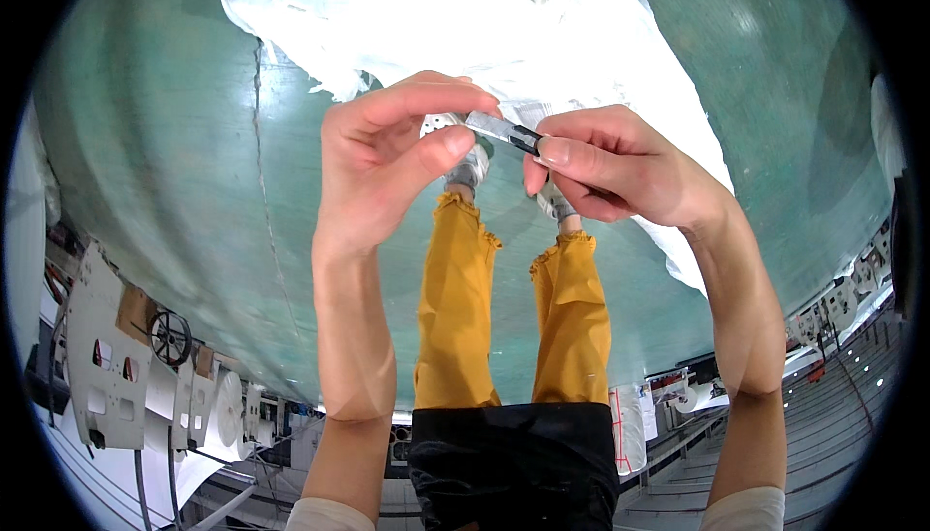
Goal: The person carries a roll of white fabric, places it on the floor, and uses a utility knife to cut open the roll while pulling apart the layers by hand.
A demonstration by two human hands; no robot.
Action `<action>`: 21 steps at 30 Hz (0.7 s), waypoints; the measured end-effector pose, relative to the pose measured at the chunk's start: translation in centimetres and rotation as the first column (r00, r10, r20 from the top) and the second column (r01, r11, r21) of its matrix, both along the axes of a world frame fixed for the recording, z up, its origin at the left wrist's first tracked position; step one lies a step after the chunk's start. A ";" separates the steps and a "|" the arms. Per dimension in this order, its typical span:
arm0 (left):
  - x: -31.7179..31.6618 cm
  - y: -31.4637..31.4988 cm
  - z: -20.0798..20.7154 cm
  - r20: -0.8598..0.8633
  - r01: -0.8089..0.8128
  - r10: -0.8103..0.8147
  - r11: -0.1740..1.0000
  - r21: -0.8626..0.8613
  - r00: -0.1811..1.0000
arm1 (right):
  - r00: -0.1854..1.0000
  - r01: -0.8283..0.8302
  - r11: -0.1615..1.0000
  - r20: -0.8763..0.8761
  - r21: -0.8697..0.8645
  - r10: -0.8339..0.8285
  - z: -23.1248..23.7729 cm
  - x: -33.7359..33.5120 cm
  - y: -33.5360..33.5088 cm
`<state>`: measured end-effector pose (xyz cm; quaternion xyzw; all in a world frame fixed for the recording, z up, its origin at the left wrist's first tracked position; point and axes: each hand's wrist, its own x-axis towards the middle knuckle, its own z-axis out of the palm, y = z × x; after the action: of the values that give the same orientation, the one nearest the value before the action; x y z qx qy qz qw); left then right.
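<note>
Right hand (615, 163): thumb and fingers pinch a slim silver-and-black metallic tool (502, 131) by its dark end
Left hand (373, 158): half-curled about the silver end; grip unclear
Tool: between hands; probably wants steady pinching

Trousers (450, 323): mustard yellow. Garment (513, 458) below trousers: black. Floor (165, 202) around trousers: green; crack (259, 124) left of trousers: dark. Sheet (455, 22) beyond trousers: bright white. Tool (502, 131) beyond trousers: silver-grey, black. Wheel (170, 338) left of trousers: black.
</note>
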<state>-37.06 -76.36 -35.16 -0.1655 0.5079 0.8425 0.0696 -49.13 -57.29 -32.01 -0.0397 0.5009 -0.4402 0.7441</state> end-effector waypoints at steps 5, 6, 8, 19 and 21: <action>0.5 -0.3 -0.5 -0.034 -0.006 0.006 1.000 -0.001 0.999 | 0.999 -0.022 0.999 -0.025 0.037 0.023 -0.1 0.2 -0.5; 0.5 -0.5 -0.5 -0.037 0.006 -0.007 1.000 -0.019 0.999 | 0.998 -0.037 0.998 -0.052 0.055 0.039 -0.1 0.2 -0.6; 0.8 -0.6 -0.8 -0.036 0.018 -0.019 0.999 -0.034 0.999 | 0.997 -0.034 0.999 -0.067 0.040 0.036 -0.4 0.5 -0.6; 0.9 -1.4 -0.7 0.013 -0.016 0.021 0.945 -0.325 1.000 | 0.990 -0.032 0.999 -0.141 -0.019 0.029 -1.2 0.9 -2.7; 0.9 -2.1 -0.5 0.005 -0.020 0.024 0.939 -0.343 1.000 | 0.989 -0.061 0.998 -0.137 0.020 0.063 -1.2 0.8 -3.3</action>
<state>-36.11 -78.42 -35.68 -0.1847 0.6446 0.7412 0.0327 -48.31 -60.60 -33.23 -0.0798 0.5529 -0.4092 0.7215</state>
